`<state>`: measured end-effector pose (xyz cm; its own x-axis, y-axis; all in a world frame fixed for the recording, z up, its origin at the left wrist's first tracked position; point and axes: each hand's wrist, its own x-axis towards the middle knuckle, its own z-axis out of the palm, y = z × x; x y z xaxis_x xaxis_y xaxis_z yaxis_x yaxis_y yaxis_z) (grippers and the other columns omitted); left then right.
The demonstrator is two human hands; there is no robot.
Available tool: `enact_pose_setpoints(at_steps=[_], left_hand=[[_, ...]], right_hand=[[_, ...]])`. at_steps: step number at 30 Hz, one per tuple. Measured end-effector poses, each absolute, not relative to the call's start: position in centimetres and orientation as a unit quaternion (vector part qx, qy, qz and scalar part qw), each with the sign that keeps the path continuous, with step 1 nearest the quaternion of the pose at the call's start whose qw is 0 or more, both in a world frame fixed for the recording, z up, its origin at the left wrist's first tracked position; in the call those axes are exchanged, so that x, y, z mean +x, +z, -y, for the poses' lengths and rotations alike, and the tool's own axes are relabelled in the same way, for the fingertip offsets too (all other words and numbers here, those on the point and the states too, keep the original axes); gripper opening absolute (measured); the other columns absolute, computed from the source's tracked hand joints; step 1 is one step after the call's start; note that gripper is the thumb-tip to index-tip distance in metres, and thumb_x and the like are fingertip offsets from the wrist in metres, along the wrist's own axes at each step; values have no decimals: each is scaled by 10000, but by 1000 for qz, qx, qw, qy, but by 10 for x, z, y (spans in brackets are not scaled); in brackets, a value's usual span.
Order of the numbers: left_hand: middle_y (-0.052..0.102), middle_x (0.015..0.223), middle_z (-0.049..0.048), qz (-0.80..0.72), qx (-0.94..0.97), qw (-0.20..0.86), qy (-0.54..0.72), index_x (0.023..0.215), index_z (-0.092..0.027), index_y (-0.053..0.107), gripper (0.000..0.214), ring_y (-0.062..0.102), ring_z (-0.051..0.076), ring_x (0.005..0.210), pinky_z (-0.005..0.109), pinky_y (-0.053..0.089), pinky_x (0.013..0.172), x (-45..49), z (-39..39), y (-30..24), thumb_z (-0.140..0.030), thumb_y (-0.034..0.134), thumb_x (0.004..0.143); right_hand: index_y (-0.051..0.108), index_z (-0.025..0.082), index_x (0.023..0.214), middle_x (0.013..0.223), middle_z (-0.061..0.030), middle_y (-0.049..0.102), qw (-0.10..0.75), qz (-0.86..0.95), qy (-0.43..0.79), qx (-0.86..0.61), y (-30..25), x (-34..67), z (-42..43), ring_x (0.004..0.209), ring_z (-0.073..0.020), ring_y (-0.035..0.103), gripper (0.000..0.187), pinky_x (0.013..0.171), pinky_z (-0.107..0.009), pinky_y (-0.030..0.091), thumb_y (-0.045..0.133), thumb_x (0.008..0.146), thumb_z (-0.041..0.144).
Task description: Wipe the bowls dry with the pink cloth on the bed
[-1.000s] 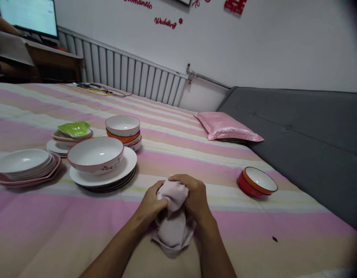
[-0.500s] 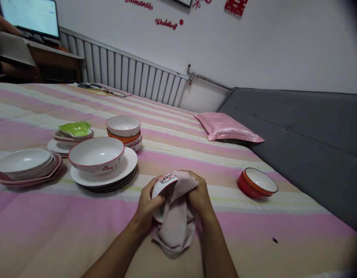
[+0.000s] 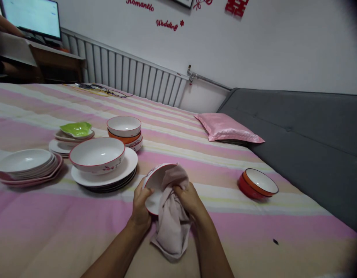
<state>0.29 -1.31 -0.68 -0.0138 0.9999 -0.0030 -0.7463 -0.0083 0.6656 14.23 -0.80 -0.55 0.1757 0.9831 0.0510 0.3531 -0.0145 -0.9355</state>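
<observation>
My left hand [image 3: 141,202] grips the left side of a white bowl [image 3: 154,197] with a red rim and a patterned outside, its thumb inside the rim. The bowl is tilted on its side, its opening turned to the right and toward me. A greyish-pink cloth [image 3: 172,227] is bunched in my right hand [image 3: 186,197], which presses it over the bowl's right rim. Part of the cloth lies inside the bowl, and the rest hangs down below. The right fingers behind the cloth are partly hidden.
Left on the striped bedspread [image 3: 88,231] stand a large bowl [image 3: 97,154] on stacked plates [image 3: 132,164], small white plates [image 3: 24,160], a green leaf-shaped dish [image 3: 76,129] and stacked bowls [image 3: 124,125]. Two nested bowls [image 3: 258,183] sit right, a pink pillow [image 3: 227,127] behind. A person's arm [image 3: 6,24] shows far left.
The bowl has turned so its inside now faces me more. My right hand has shifted slightly left and lower, with its thumb pressing the cloth into the bowl.
</observation>
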Motion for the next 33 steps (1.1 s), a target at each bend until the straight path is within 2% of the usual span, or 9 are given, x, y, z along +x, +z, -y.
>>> enact_pose_setpoints(at_steps=[4, 9, 12, 15, 19, 22, 26, 33], left_hand=[[722, 773, 27, -275, 163, 677, 663, 1011, -146, 682, 460, 684, 251, 798, 337, 544, 782, 4, 11, -2, -215, 644, 558], [731, 815, 64, -281, 93, 706, 643, 1012, -139, 680, 425, 689, 261, 838, 362, 557, 808, 6, 10, 9, -209, 589, 603], [731, 831, 62, -296, 81, 697, 649, 1032, -147, 676, 418, 689, 254, 839, 362, 563, 808, 5, 9, 12, -187, 579, 628], [730, 838, 54, -330, 68, 683, 649, 1033, -153, 675, 387, 686, 240, 794, 362, 573, 770, 2, 9, 13, -177, 575, 660], [728, 850, 42, -354, 62, 669, 650, 1008, -162, 677, 338, 680, 220, 774, 339, 577, 742, 1, 10, 16, -166, 588, 682], [731, 874, 40, -360, 64, 663, 654, 1030, -166, 673, 350, 685, 215, 801, 328, 574, 761, 2, 11, 18, -161, 606, 686], [738, 889, 54, -362, 77, 670, 643, 1081, -161, 662, 388, 696, 218, 806, 334, 571, 777, 3, 11, 17, -187, 639, 695], [740, 944, 67, -324, 170, 698, 615, 1125, -151, 648, 460, 698, 224, 860, 312, 556, 791, 7, 12, 7, -256, 733, 686]], right_hand=[[667, 162, 904, 838, -38, 693, 423, 526, 466, -572, 3, 147, 19, 808, -207, 638, 265, 759, -312, 491, 632, 730, 359], [678, 153, 952, 834, -26, 697, 432, 487, 527, -546, 26, 167, 35, 718, -157, 625, 411, 672, -253, 487, 723, 720, 490], [671, 157, 986, 846, -25, 708, 520, 422, 538, -512, 34, 185, 38, 745, -164, 637, 431, 671, -249, 493, 782, 674, 431], [654, 165, 921, 753, -9, 703, 630, 307, 525, -483, 34, 204, 37, 664, -162, 637, 411, 619, -260, 504, 831, 601, 354], [627, 179, 809, 670, 41, 672, 775, 153, 414, -452, 29, 226, 31, 598, -124, 619, 275, 592, -231, 514, 783, 587, 224], [615, 195, 808, 687, 72, 656, 823, 103, 338, -445, 25, 230, 27, 613, -92, 615, 209, 611, -194, 516, 714, 624, 193], [618, 194, 829, 671, 69, 631, 799, 183, 349, -455, 31, 207, 25, 571, -92, 592, 205, 542, -191, 489, 712, 652, 241], [626, 176, 954, 785, 12, 680, 702, 290, 532, -374, 49, 136, 33, 638, -99, 606, 351, 580, -177, 483, 767, 642, 250]])
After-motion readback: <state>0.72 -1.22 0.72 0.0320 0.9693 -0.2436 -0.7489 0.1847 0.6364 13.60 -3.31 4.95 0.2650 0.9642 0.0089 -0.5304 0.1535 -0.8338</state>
